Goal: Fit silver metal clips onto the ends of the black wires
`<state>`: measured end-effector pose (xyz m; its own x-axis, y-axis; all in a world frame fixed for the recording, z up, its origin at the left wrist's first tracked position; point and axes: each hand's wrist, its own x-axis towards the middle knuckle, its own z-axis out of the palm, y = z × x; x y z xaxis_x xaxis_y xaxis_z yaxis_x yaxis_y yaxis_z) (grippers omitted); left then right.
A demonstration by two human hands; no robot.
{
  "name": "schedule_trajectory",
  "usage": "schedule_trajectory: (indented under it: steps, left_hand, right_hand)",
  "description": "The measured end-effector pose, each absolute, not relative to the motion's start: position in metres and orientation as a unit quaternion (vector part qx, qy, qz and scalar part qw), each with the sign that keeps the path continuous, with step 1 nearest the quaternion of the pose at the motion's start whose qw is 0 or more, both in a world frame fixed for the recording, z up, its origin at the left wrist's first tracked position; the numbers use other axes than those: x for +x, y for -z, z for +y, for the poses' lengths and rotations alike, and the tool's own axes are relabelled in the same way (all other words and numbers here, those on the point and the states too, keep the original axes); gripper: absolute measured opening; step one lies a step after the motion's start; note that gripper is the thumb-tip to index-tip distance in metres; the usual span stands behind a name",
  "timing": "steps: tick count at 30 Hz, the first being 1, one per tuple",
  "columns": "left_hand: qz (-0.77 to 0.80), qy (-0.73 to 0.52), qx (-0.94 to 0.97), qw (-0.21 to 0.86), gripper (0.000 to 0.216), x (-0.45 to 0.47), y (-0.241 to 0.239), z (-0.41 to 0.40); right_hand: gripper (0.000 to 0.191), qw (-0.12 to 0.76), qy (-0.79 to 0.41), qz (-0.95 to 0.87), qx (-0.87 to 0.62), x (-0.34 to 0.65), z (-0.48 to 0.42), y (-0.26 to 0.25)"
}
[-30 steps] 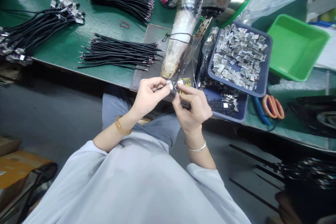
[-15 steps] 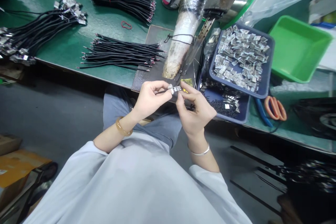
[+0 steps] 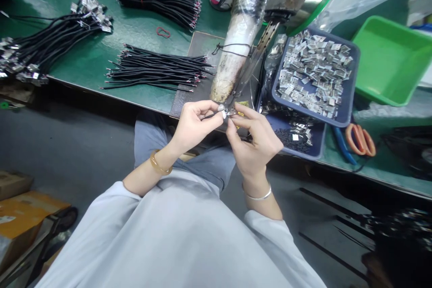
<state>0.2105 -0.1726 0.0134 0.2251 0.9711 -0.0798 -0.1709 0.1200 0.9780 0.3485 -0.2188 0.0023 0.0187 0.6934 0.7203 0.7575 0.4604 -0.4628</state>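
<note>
A thin black wire [image 3: 209, 116] is pinched between thumb and forefinger of the left hand [image 3: 193, 125], which is closed on it just in front of the table edge. A small silver metal clip [image 3: 231, 111] is gripped in the fingertips of the right hand [image 3: 254, 143], likewise closed. The two hands are brought together so that the wire's end and the clip meet between them, just below the tip of the long, plastic-wrapped whitish machine arm [image 3: 236, 54] that slants down over a dark brown base plate [image 3: 199, 67].

To the right of the hands, a dark blue plastic tray [image 3: 349, 94] heaped with more silver clips is stacked on a second blue tray [image 3: 313, 146] holding small black pieces. An empty bright green plastic tub [image 3: 391, 60] is seen further right, and orange-handled scissors [image 3: 360, 139] lie near the blue trays. On the green tabletop [image 3: 101, 58] to the left, a loose bundle of cut black wires [image 3: 155, 68] is laid out, a tied bundle [image 3: 158, 2] lies behind it, and a sheaf of wires already fitted with clips [image 3: 50, 40] rests at the far left. A red rubber band [image 3: 163, 32] lies between the bundles.
</note>
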Motion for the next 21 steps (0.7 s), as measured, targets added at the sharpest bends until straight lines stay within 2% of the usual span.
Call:
schedule_trajectory:
  steps: [13, 18, 21]
  left_hand:
    - [0.404, -0.461, 0.501, 0.611, 0.011, 0.2108, -0.0132, -0.1708]
    - [0.403, -0.421, 0.522, 0.623, 0.011, 0.2075, -0.0096, -0.172]
    - [0.399, -0.415, 0.541, 0.613, 0.011, 0.2073, -0.0061, -0.1779]
  right_hand:
    - [0.014, 0.491, 0.043, -0.696, -0.523, 0.3485, -0.2167, -0.005]
    - [0.017, 0.47, 0.068, -0.72, -0.507, 0.3494, -0.2228, -0.0016]
    - [0.012, 0.477, 0.041, -0.693, -0.539, 0.3514, -0.2257, -0.0005]
